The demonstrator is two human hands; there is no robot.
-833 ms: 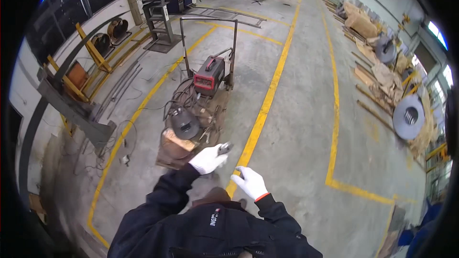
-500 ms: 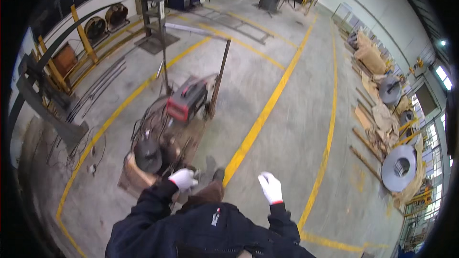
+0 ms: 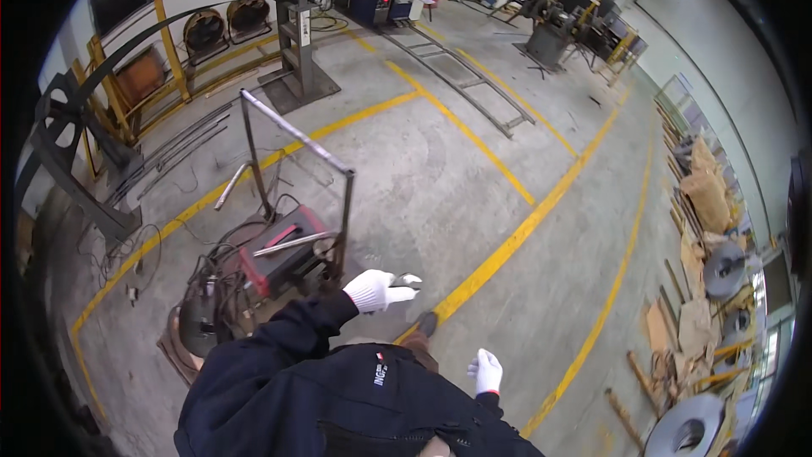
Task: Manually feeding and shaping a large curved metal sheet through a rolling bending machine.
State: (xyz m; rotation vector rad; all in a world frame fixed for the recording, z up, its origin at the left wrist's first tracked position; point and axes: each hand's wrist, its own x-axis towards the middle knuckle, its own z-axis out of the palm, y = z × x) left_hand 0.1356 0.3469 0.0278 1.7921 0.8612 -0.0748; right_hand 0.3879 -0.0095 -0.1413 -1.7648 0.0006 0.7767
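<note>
Beside the concrete floor's (image 3: 440, 178) yellow line (image 3: 507, 245), a red boxy welder (image 3: 283, 258) sits on its cart under a thin steel frame (image 3: 296, 140), untouched. Left hand (image 3: 376, 290), white knit glove, pinches a small grey metal piece (image 3: 408, 279). Right hand (image 3: 486, 370) hangs loosely curled, holding nothing.

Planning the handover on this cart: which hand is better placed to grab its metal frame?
Left, probably. The left hand is stretched forward, right beside the cart's frame and the red welder. The right hand hangs low by the body, farther away.
</note>
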